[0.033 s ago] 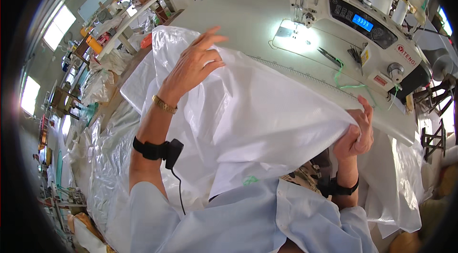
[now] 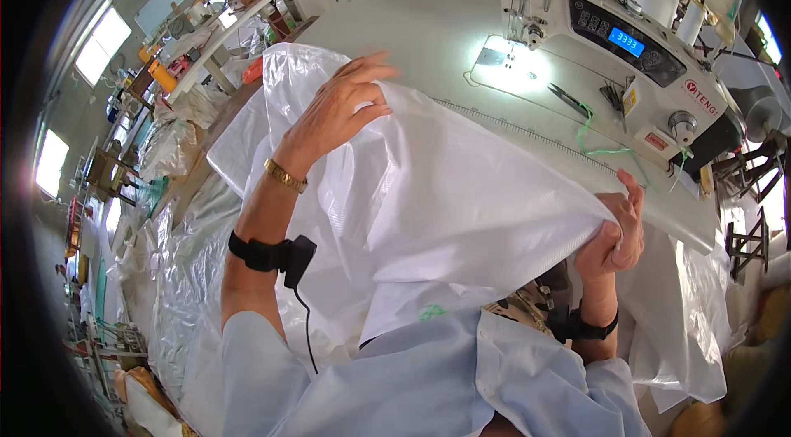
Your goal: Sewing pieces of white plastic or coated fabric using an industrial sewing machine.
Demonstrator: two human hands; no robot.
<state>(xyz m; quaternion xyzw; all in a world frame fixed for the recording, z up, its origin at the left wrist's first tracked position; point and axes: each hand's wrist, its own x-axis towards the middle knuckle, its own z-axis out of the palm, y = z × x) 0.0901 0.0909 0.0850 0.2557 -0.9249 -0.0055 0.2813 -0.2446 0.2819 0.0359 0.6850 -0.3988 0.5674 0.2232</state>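
Best handled taut: left hand (image 2: pixel 338 112) curled over, right hand (image 2: pixel 614 235) pinched on, white woven plastic sack (image 2: pixel 445 190) lifted above bench (image 2: pixel 412 33), kept square toward sewing machine (image 2: pixel 634 33).

White woven plastic sack (image 2: pixel 445 198), large, crumpled, draped over sewing table edge, lifted up.

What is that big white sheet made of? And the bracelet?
The white sheet looks like woven plastic sacking: a fine grid shows, it shines a little and light passes through. The left hand and right hand grip it. The bracelet looks like gold-coloured metal, since it gleams; real gold or not cannot be told.
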